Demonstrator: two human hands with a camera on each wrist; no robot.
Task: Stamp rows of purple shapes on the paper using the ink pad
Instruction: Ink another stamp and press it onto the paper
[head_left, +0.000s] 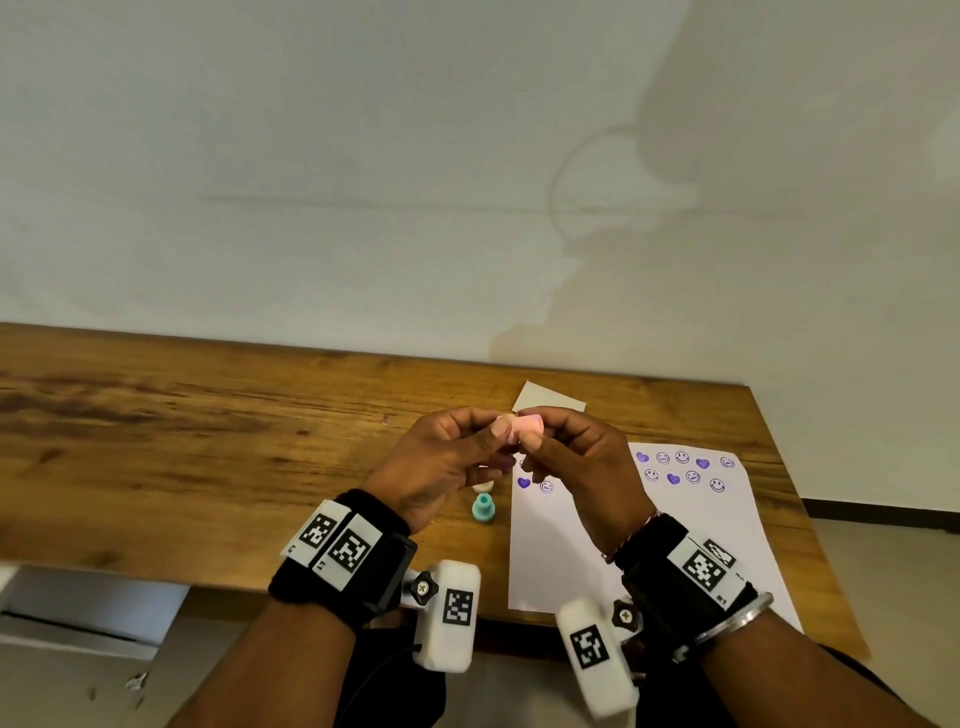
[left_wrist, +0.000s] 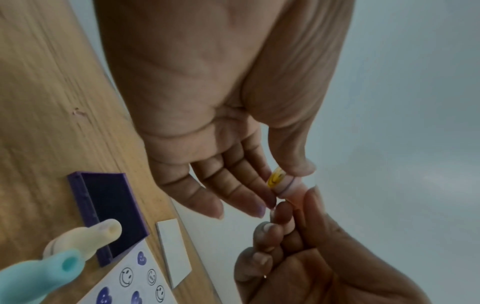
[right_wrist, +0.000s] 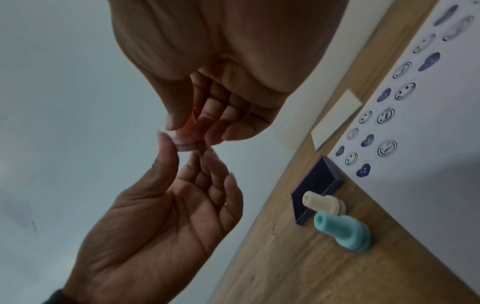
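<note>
Both hands are raised above the wooden desk, meeting over the far left corner of the paper. The left hand pinches one end of a small pink stamp between thumb and fingertips, while its other fingers stay loosely extended; in the left wrist view that end shows a yellow disc with a dark smiling face. The right hand grips the other end of the pink stamp, its thumb and curled fingers wrapped round the handle. The stamp is held level between the two hands, clear of the desk. On the desk below, the purple ink pad lies open just off the left edge of the paper, its dark pad facing up. A cream stamp stands touching or just beside the near side of the ink pad, and a teal stamp stands just beside the cream one, nearer the person. A small white card lies on the desk beyond the ink pad, close to the paper's far corner. The paper carries rows of purple prints along its far part, solid hearts mixed with outlined smiling faces; its near part is blank. Behind the desk is a pale wall.
</note>
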